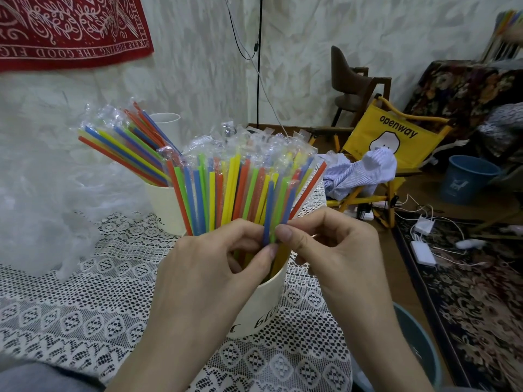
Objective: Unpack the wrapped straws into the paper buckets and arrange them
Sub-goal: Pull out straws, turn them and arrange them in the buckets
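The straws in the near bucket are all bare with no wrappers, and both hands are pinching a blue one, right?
Not quite. The head view shows the straws in the near paper bucket still in clear plastic wrappers, crinkled at their tops. The rest holds: the left hand and right hand both pinch the blue straw.

Head view, close above hands (271,250)
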